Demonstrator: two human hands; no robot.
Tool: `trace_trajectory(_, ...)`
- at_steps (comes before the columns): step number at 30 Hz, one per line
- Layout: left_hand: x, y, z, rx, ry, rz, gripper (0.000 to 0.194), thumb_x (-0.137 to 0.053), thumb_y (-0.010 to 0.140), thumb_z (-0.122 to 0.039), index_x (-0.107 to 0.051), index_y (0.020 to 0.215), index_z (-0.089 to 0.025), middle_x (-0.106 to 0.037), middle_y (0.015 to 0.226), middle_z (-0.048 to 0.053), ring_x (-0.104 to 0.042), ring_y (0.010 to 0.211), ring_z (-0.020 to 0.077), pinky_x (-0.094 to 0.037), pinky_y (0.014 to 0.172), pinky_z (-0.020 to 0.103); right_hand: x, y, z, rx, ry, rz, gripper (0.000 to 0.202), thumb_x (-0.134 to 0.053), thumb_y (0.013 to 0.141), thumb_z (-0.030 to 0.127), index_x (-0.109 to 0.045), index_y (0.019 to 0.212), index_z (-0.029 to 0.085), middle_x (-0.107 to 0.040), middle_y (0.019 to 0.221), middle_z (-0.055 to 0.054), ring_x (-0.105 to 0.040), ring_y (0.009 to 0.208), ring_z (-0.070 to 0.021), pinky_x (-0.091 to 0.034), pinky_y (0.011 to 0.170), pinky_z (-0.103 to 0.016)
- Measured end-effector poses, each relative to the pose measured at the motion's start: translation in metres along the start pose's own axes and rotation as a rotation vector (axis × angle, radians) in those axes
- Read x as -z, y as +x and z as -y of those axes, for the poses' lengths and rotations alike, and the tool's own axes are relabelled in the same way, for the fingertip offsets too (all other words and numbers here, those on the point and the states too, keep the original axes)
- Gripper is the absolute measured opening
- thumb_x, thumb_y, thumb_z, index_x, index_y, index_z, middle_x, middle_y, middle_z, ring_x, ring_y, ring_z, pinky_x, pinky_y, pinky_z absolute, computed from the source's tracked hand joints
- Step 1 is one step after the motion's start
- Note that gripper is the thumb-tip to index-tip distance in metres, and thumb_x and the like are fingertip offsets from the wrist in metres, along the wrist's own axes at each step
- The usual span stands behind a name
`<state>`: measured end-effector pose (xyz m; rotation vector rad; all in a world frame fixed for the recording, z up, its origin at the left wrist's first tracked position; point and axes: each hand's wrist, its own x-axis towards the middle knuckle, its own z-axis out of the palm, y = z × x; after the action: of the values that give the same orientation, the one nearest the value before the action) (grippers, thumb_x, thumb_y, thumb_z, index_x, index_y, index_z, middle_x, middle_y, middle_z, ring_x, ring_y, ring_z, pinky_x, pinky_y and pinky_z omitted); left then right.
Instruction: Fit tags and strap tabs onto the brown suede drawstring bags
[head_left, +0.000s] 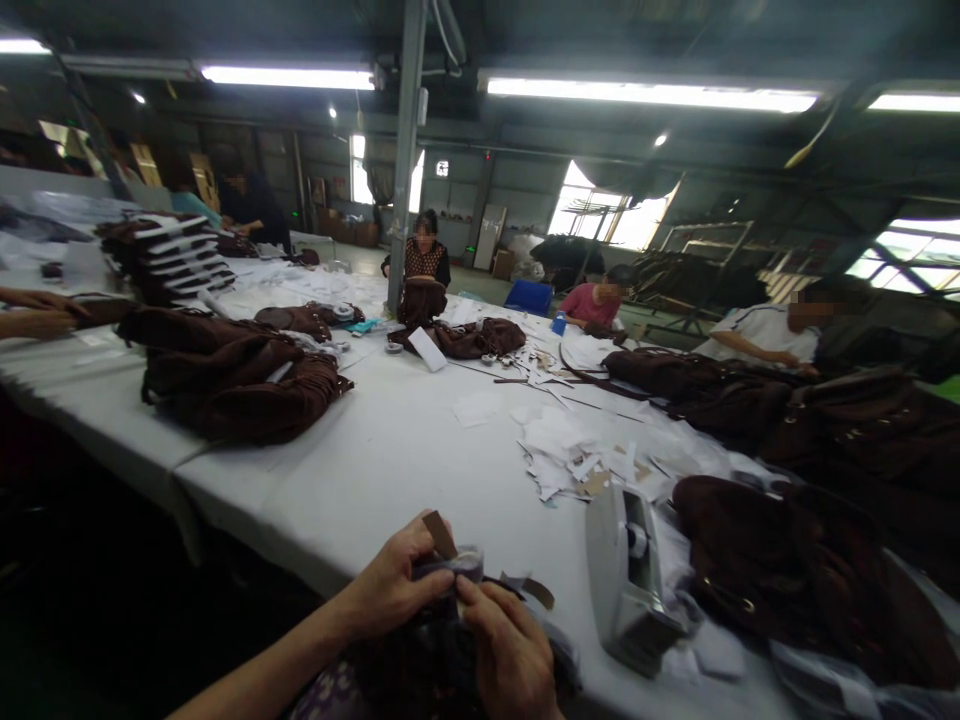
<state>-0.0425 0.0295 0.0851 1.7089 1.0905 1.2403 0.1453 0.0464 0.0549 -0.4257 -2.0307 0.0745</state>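
Close to the table's near edge, my left hand pinches the top of a dark bundle with clear plastic on it. A small brown card strip stands up by its fingers. My right hand is closed on the same bundle, its fingertips almost meeting my left thumb. Another brown strip curves out just behind the right hand. What lies between the fingertips is too small to make out. A grey tape dispenser stands on the white table, right of my hands.
Dark brown bags lie in a pile at the left and a larger heap at the right. Paper scraps spread beyond the dispenser. A metal post rises mid-table. Several people work around the table; another person's hands are at far left.
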Motion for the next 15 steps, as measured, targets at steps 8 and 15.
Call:
trace_trajectory(8, -0.002, -0.002, 0.006, 0.083, -0.033, 0.082, 0.023, -0.057, 0.083, -0.034, -0.064, 0.094, -0.015, -0.06, 0.088, 0.005, -0.053, 0.076, 0.016, -0.044, 0.067, 0.025, -0.001, -0.004, 0.003, -0.105, -0.007, -0.024, 0.023, -0.048, 0.087, 0.008, -0.062, 0.102, 0.019, -0.074, 0.09, -0.006, -0.069, 0.084, -0.0173, -0.059, 0.073, -0.027)
trace_trajectory(15, -0.009, -0.004, 0.011, 0.28, -0.125, 0.173, 0.037, -0.047, 0.088, -0.045, -0.056, 0.105, -0.013, -0.058, 0.076, 0.002, -0.05, 0.051, 0.0095, -0.04, 0.046, 0.02, -0.01, -0.002, 0.002, -0.214, -0.009, -0.064, 0.019, -0.049, 0.088, 0.008, -0.06, 0.097, 0.021, -0.072, 0.083, -0.004, -0.068, 0.075, -0.0154, -0.057, 0.069, -0.027)
